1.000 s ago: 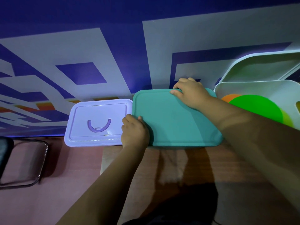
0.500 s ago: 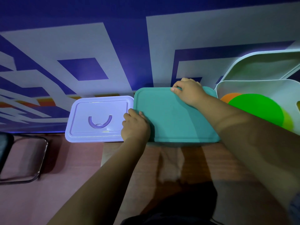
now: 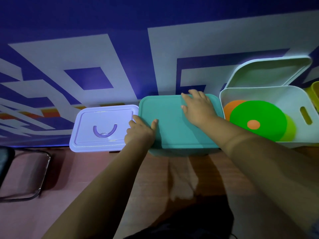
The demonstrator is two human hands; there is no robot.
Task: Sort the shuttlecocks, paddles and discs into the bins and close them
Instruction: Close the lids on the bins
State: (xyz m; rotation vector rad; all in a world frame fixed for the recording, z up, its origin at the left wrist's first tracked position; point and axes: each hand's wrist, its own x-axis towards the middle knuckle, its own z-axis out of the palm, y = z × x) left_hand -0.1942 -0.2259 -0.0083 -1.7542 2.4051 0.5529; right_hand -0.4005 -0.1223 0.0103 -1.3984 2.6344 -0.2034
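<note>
Head view. A blue wall [image 3: 103,49] with pale geometric bands stands behind a wooden table [image 3: 172,169]; a chair [image 3: 25,169] shows at the lower left.

Both hands are on the teal lid [image 3: 172,130], which lies flat on the teal bin [image 3: 179,151]. The left hand [image 3: 140,131] pinches the lid's left edge, thumb on top and fingers curled over the side. The right hand [image 3: 198,107] lies spread on the lid's far right part, fingers straight and reaching the far edge, apparently pressing down.

Just left of the left hand, touching or nearly touching the teal lid, sits the purple bin [image 3: 103,128], already lidded. Just right of the right hand the white bin [image 3: 259,91] stands uncovered, holding the overlapping discs [image 3: 259,118]. Its white lid [image 3: 269,73] leans tilted against the wall, beyond and to the right of the right hand, long axis running left to right.

Judgement: the teal bin is being pressed closed, and the white bin remains to be covered. The right hand is the nearer to the white lid; the move would be a reach away and rightward.
</note>
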